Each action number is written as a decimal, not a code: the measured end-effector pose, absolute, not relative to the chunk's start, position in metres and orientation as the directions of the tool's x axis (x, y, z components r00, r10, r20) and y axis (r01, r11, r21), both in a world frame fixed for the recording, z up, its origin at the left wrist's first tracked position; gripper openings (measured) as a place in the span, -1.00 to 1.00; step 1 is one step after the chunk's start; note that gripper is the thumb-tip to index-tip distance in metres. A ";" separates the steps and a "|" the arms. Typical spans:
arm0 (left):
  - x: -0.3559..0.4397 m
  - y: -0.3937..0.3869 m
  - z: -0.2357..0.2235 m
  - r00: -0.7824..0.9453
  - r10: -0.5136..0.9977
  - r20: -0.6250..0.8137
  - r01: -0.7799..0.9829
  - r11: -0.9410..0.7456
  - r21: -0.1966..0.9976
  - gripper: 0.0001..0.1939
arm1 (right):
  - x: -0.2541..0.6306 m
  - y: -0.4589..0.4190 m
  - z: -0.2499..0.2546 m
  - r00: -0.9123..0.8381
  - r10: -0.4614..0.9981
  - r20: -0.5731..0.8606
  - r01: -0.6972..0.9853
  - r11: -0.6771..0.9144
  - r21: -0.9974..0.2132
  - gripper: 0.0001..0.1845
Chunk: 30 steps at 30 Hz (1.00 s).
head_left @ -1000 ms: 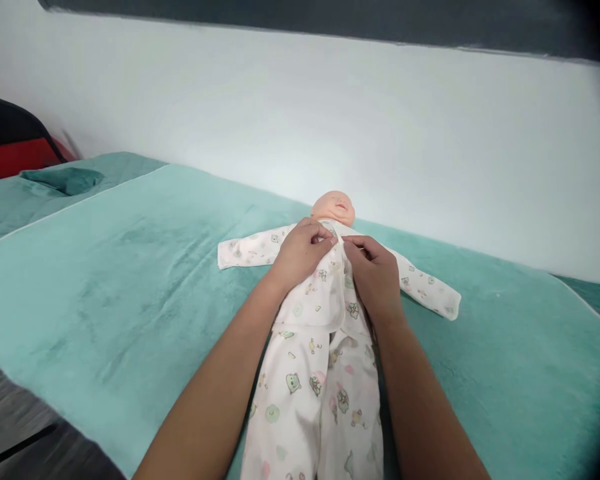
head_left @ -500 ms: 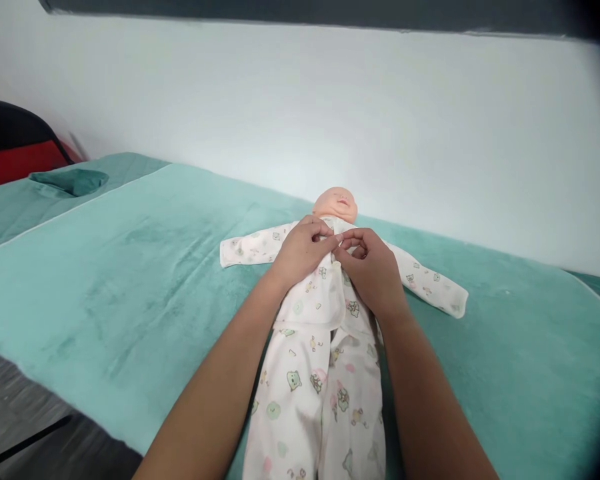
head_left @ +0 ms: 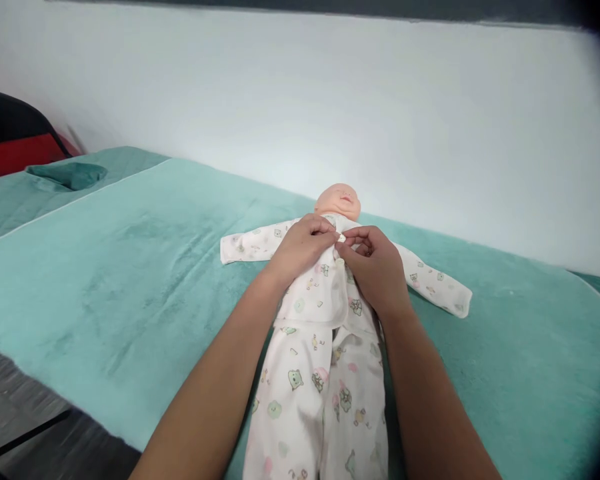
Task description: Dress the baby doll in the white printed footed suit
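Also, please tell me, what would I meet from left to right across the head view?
Black-and-red chair, dark green cloth, one printed sleeve, left hand, right hand, other printed sleeve.

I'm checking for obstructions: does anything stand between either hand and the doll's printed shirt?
Nothing visible does: the left hand and right hand both touch the printed shirt directly, at its front edge below the doll's head.

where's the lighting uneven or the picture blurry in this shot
Head view: soft light overall, brighter on the smooth white wall above the pink plastic doll head; a dark, blurred band down the right edge; grey floor smeared at lower left; fine detail soft where the fingers meet the white printed fabric top.
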<state>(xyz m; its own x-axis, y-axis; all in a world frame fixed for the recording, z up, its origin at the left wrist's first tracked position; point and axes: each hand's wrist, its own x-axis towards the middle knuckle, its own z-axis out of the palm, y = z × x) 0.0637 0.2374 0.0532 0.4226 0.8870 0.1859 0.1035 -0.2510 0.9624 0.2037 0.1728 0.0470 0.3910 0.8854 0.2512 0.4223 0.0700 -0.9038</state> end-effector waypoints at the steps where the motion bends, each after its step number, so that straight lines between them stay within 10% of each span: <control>1: 0.063 0.237 0.053 0.422 0.884 0.201 0.122 -0.275 0.954 -0.85 | 0.204 0.173 0.047 0.398 0.883 0.249 0.422 0.065 -0.904 -0.79; 30: 0.059 0.243 0.049 0.453 0.850 0.270 0.108 -0.353 0.929 -0.91 | 0.205 0.172 0.048 0.417 0.884 0.211 0.324 0.073 -0.943 -0.79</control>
<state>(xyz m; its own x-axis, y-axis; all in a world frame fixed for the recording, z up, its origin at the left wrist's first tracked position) 0.0585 0.2431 0.0486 0.4530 0.8497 0.2697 0.1085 -0.3528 0.9294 0.2054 0.1716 0.0482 0.4171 0.8839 0.2114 0.3235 0.0729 -0.9434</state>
